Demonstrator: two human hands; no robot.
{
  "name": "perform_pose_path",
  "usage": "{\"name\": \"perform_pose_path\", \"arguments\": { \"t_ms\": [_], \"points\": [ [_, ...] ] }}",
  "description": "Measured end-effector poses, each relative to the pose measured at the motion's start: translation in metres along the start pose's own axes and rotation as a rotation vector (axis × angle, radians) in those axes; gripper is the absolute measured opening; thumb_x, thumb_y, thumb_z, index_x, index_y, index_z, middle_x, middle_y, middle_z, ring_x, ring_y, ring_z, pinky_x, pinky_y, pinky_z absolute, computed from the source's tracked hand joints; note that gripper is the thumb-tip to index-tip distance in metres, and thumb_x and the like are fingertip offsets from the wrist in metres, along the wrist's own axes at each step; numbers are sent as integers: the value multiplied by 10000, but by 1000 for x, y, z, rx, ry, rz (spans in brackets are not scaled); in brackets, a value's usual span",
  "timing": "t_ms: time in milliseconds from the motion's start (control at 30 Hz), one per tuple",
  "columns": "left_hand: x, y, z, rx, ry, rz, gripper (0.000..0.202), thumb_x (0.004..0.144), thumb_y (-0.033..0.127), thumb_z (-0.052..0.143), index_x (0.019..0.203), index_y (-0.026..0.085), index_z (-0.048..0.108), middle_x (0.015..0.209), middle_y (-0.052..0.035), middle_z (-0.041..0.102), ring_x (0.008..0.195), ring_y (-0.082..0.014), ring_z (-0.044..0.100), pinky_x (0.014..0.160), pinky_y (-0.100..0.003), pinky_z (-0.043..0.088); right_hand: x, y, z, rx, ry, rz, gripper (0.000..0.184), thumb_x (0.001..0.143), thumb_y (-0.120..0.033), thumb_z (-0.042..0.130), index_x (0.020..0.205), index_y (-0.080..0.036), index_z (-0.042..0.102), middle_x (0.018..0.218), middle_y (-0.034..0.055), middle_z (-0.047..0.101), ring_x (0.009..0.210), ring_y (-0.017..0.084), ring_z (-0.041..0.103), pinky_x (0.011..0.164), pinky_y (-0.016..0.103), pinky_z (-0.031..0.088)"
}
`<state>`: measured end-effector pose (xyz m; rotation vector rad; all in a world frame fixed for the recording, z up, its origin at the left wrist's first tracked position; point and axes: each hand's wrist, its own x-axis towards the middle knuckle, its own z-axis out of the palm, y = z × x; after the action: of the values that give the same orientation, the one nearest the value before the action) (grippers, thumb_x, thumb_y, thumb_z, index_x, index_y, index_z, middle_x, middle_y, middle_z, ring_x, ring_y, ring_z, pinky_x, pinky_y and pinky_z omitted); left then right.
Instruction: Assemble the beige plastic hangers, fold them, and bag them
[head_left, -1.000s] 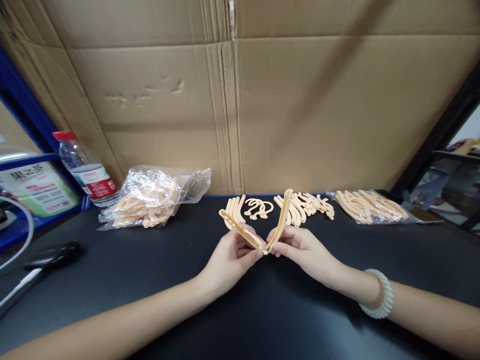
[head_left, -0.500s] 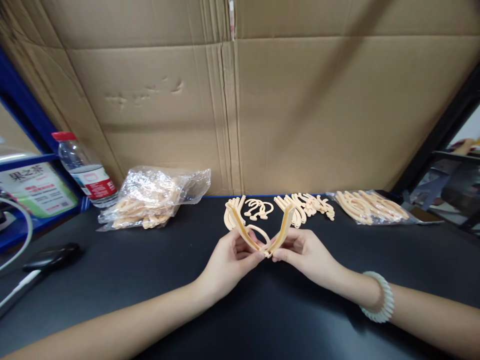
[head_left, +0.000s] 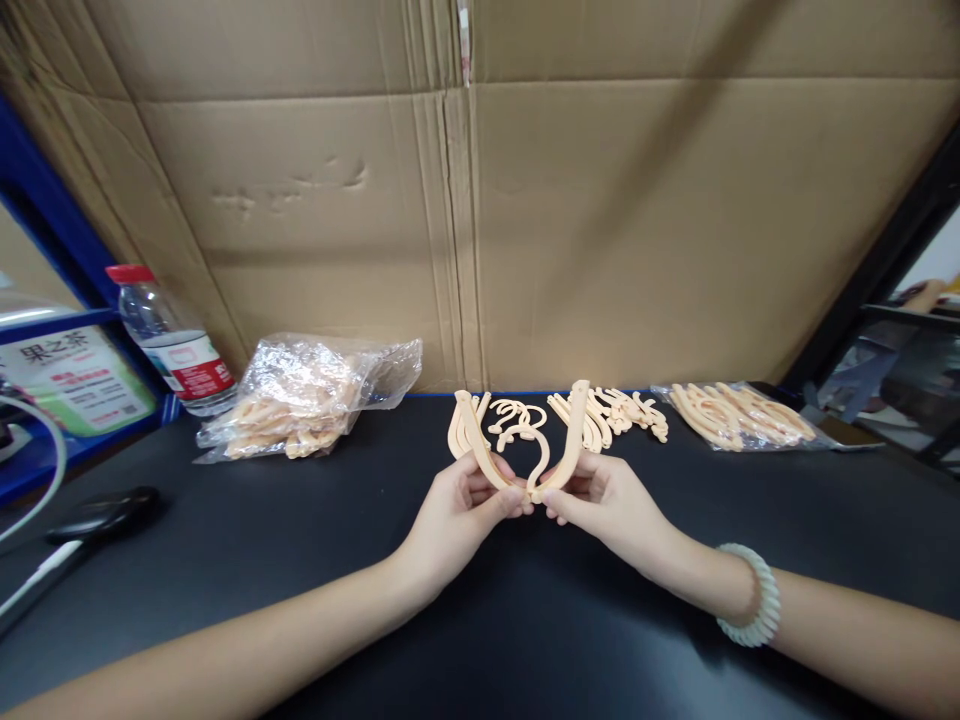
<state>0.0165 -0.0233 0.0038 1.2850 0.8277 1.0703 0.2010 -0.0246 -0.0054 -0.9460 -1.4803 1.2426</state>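
Seemingly, one set is part-done, two curved arms (head_left: 575,430) and a hook (head_left: 545,458) meeting at the dial's centre, the left hand (head_left: 457,515) and right hand (head_left: 607,500) each pinching one arm, thumb against fingers, while loose pieces (head_left: 619,408) at one o'clock look unjoined.

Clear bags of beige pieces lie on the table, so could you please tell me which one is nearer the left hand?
It is the bulkier bag beside the red-capped bottle; the flatter bag lies farther right, beyond the right hand.
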Motion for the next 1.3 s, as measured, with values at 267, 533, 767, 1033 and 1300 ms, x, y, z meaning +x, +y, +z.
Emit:
{"name": "perform_pose_path", "arguments": {
  "t_ms": [267, 533, 767, 1033, 1300],
  "points": [
    [5, -2, -14, 77, 226, 120, 206, 794, 337, 684, 856, 175, 573, 857, -28, 669, 857, -180, 635, 833, -323, 497, 19, -4, -39, 98, 252, -94, 158, 740, -309, 645, 687, -180, 572, 663, -17, 528, 603, 115, 479, 565, 260, 394],
    [6, -2, -30, 479, 607, 438, 496, 783, 271, 641, 1243, 227, 461, 1328, -105, 481, 1228, -285, 468, 1042, -519, 387, 24, 2, -49, -127, 356, -169, 82, 728, -217, 580, 651, -189, 571, 617, -20, 516, 598, 129, 456, 586, 276, 366],
    [-5, 5, -23, 801, 505, 856, 660, 815, 147, 633, 1407, 231, 355, 1393, -117, 443, 1320, -290, 424, 1148, -508, 285, -5, -12, -24, -879, -289, -580, 419, 868, -207, 594, 1280, -208, 521, 1223, 104, 574, 1127, 235, 501, 985, 409, 388],
    [-2, -2, -27, 712, 474, 767, 558, 859, 138, 576, 1373, 246, 388, 1299, -109, 488, 1057, -238, 582, 999, -492, 459, 6, -12, -37, -1234, -369, -562, 262, 913, -19, 379, 1012, -177, 563, 894, 45, 616, 820, 175, 526, 871, 366, 380],
    [-10, 9, -21, 946, 432, 937, 407, 855, 80, 534, 1236, 214, 480, 1295, -114, 528, 1262, -260, 476, 1110, -509, 322, 3, -41, -49, -1297, -449, -334, 204, 806, -38, 451, 663, -178, 490, 729, 24, 569, 704, 158, 489, 717, 302, 375]
  ]
}}
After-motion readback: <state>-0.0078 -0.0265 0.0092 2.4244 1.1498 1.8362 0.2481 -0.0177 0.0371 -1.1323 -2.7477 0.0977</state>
